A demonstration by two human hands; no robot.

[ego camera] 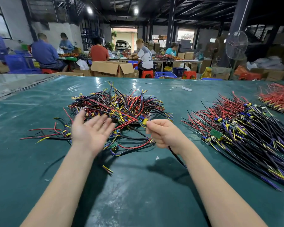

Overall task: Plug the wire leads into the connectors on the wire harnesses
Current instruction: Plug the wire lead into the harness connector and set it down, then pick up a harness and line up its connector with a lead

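— What have the fingers (154, 124) of the right hand (164, 133) got?
— They are curled in, thumb and forefinger pinching a small board with a yellow part (143, 120) at the near edge of the tangled heap (120, 104). A black cable (176, 156) runs out below that wrist, toward the person.
— And the left hand (90, 130)?
— Palm up, its fingers straight and spread, holding nothing. It is blurred, in front of the heap's near left edge.
— Where do the harnesses lie?
— The heap of red, black, yellow and blue wires sits mid-counter, beyond both hands. A few loose harnesses (56, 133) lie to its left, and one stray lead (107, 169) lies between the forearms. A combed-out pile (246, 133) sits well to the right, with a red bundle (279, 97) beyond it, all on the green counter (138, 202).
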